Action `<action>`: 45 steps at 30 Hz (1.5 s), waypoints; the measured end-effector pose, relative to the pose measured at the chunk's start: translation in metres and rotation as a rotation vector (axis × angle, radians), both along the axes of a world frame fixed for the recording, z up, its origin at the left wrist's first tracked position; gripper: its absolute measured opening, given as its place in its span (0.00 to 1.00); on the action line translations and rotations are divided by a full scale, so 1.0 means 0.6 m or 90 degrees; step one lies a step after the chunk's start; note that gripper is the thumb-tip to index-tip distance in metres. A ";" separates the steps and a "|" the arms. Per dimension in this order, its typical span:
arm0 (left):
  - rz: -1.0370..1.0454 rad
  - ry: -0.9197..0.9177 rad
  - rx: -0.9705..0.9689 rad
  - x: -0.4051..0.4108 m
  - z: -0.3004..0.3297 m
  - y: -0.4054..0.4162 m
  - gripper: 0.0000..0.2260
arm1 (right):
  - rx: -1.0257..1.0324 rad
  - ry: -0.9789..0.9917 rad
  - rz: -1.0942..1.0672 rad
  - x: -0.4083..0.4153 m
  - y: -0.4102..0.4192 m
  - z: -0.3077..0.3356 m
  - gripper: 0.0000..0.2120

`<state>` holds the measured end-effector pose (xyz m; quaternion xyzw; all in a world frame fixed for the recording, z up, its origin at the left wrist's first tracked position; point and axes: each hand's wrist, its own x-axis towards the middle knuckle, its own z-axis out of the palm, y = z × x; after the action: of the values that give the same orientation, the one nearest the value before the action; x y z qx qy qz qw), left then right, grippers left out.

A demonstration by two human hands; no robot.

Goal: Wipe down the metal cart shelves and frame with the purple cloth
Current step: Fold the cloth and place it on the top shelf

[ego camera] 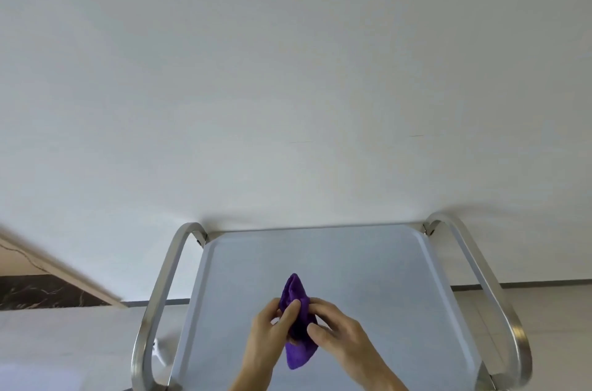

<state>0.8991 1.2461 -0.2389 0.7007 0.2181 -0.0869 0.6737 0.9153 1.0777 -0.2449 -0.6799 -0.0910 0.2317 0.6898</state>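
Hands (267, 331) (336, 331) pinch purple cloth (296, 294) above mid-shelf (384, 294).

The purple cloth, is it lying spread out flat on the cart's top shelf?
No, the purple cloth is bunched up and gripped between the left hand and right hand.

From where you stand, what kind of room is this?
Hard to say; probably a plain indoor utility or service room. A stainless metal cart stands against a bare white wall, with dark marble-like flooring at the left.
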 end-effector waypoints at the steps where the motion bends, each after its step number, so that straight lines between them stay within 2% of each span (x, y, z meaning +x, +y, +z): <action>1: 0.009 -0.011 0.012 -0.001 0.000 -0.002 0.07 | -0.005 0.008 -0.018 0.004 0.004 0.003 0.11; 3: 0.020 -0.022 0.018 -0.005 0.000 -0.005 0.05 | -0.024 0.008 -0.046 0.013 0.011 0.007 0.07; 7: 0.011 -0.026 -0.020 -0.013 0.007 -0.002 0.06 | -0.038 0.027 -0.034 0.033 0.009 0.019 0.06; 13: -0.019 0.003 -0.051 -0.010 0.024 0.037 0.11 | -0.045 0.065 -0.068 0.081 -0.022 0.041 0.10; 16: -0.063 0.018 -0.050 -0.010 0.035 0.059 0.13 | -0.080 0.050 -0.103 0.115 -0.033 0.049 0.06; 20: -0.122 0.005 -0.059 -0.004 0.051 0.079 0.15 | -0.147 0.004 -0.074 0.142 -0.010 0.057 0.06; 23: -0.061 0.011 -0.096 0.009 0.060 0.082 0.11 | -0.192 -0.013 -0.148 0.147 0.015 0.043 0.04; 26: -0.003 0.039 -0.121 0.020 0.059 0.087 0.09 | -0.237 -0.038 -0.229 0.119 0.045 0.035 0.07; 30: 0.065 0.065 -0.203 0.024 0.060 0.089 0.13 | -0.163 -0.101 -0.135 0.049 0.092 0.023 0.05; 33: 0.117 0.079 -0.275 0.024 0.057 0.086 0.14 | -0.161 -0.142 -0.054 0.017 0.121 0.018 0.19; 35: 0.143 0.084 -0.323 0.021 0.057 0.086 0.15 | -0.196 -0.179 -0.058 0.012 0.134 0.017 0.23; 38: 0.153 0.083 -0.368 0.019 0.057 0.095 0.14 | -0.264 -0.257 -0.069 0.016 0.146 0.018 0.20; 40: 0.141 0.082 -0.368 0.019 0.060 0.103 0.14 | -0.281 -0.286 -0.076 0.022 0.153 0.021 0.14; 43: 0.117 0.080 -0.332 0.018 0.064 0.125 0.15 | -0.249 -0.256 -0.072 0.036 0.157 0.038 0.07; 45: 0.124 0.076 -0.297 0.017 0.064 0.151 0.14 | -0.232 -0.204 -0.066 0.051 0.157 0.050 0.10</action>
<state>0.9094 1.3365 -0.2005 0.4955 0.2982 -0.1109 0.8083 0.9460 1.1717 -0.2152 -0.8251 -0.1208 0.0975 0.5433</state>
